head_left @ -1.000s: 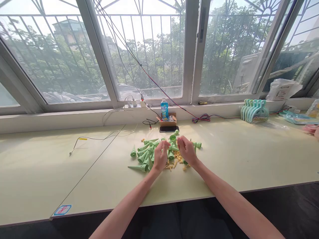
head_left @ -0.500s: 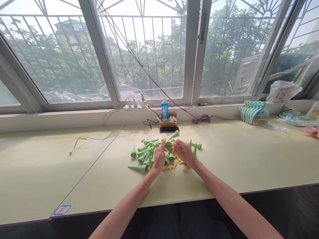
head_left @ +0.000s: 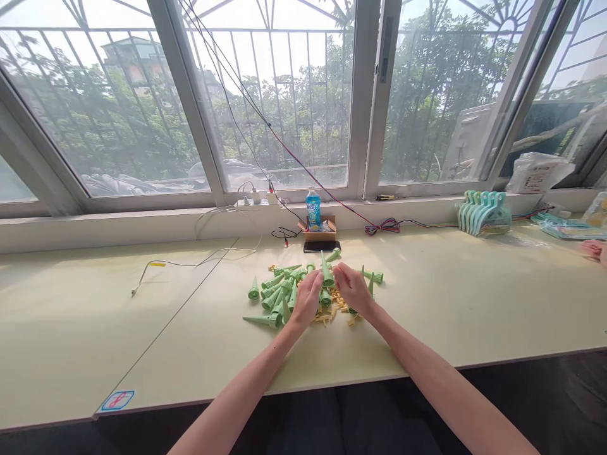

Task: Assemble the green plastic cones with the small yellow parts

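Note:
Above the pile, a green plastic spike [head_left: 327, 272] stands point up with its wide collar at the bottom. My left hand [head_left: 307, 297] is closed on it from the left. Close by on the right, my right hand [head_left: 351, 289] is pinched near the spike's side; anything between its fingertips is too small or hidden to name. Under and around both hands lie several more green spikes [head_left: 271, 320], mostly on their sides. Small yellow plastic pieces [head_left: 337, 308] are scattered between my wrists, some partly hidden by the hands.
Behind the pile lie a black phone [head_left: 322, 247] and a small cardboard box [head_left: 320, 236] with a blue bottle [head_left: 313, 210]. Cables [head_left: 384, 225] run along the sill. Light green hangers [head_left: 484, 215] stand at the right, and another person's hand [head_left: 592, 249] shows at the right edge.
The held spike has turned from showing its round open end to standing point up. My right hand has shifted slightly right, still close to it.

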A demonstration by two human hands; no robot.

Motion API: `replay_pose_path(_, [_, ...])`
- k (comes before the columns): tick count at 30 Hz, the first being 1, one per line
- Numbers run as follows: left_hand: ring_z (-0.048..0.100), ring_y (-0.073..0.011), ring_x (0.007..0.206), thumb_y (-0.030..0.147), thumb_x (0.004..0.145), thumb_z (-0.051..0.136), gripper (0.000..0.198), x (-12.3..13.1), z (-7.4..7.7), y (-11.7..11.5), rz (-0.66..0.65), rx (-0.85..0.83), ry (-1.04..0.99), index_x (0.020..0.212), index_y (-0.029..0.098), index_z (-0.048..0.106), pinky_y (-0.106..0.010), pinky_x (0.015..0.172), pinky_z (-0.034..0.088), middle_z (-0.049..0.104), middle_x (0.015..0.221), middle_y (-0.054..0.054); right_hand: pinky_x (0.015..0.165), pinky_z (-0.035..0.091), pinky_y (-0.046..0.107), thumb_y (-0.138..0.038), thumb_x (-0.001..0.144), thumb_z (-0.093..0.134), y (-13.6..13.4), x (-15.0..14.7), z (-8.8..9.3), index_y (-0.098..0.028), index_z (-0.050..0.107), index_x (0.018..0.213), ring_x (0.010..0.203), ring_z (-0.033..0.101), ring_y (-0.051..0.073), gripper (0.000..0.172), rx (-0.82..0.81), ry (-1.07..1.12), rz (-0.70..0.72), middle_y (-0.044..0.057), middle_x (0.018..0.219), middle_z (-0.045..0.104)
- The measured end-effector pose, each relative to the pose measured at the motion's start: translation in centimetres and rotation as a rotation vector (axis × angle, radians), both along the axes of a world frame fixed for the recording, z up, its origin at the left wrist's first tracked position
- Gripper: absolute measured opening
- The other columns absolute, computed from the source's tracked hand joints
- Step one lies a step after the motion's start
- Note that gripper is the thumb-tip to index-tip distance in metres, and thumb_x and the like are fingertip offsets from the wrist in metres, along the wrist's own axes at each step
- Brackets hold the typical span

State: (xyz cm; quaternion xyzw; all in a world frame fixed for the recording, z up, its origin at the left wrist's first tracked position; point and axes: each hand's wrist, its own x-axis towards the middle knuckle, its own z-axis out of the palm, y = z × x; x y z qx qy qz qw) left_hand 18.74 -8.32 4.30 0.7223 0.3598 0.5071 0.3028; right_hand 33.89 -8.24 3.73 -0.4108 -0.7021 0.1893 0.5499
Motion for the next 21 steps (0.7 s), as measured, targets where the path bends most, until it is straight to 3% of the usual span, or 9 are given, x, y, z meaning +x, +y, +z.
replay_pose_path(6, [0.058,-0.0214,0.105,0.038,0.099,0.034,0.039,-0.05,0.17,-0.11,-0.066,0.079,0.023,0.119,0.023,0.064,-0.034,0.094,0.043,0.064,0.115,-0.005,0.048,0.029,0.026,-0.051,0.099,0.033,-0.07,-0.17,-0.05,-0.022,0.035,0.066,0.047,0.035,0.012,0.044,-0.018,-0.011,-0.034,-0.003,0.053,0.041])
replay_pose_path(16, [0.057,-0.0207,0.106,0.027,0.093,0.049,0.035,0.39,-0.40,0.07,-0.019,0.163,0.059,0.126,0.027,0.058,-0.032,0.084,0.050,0.061,0.112,-0.006,0.048,0.024,0.025,-0.044,0.099,0.034,0.21,-0.26,-0.23,-0.022,0.033,0.064,0.047,0.028,0.010,0.042,0.040,-0.065,-0.098,-0.005,0.050,0.033])
replay_pose_path(21, [0.059,-0.0181,0.095,0.031,0.093,0.049,0.028,0.66,-0.34,0.05,0.107,0.161,-0.010,0.119,0.024,0.057,-0.031,0.080,0.051,0.061,0.108,-0.006,0.049,0.026,0.025,-0.046,0.100,0.035,0.14,-0.17,-0.12,-0.022,0.035,0.067,0.048,0.033,0.010,0.041,0.022,-0.033,-0.130,-0.005,0.053,0.040])
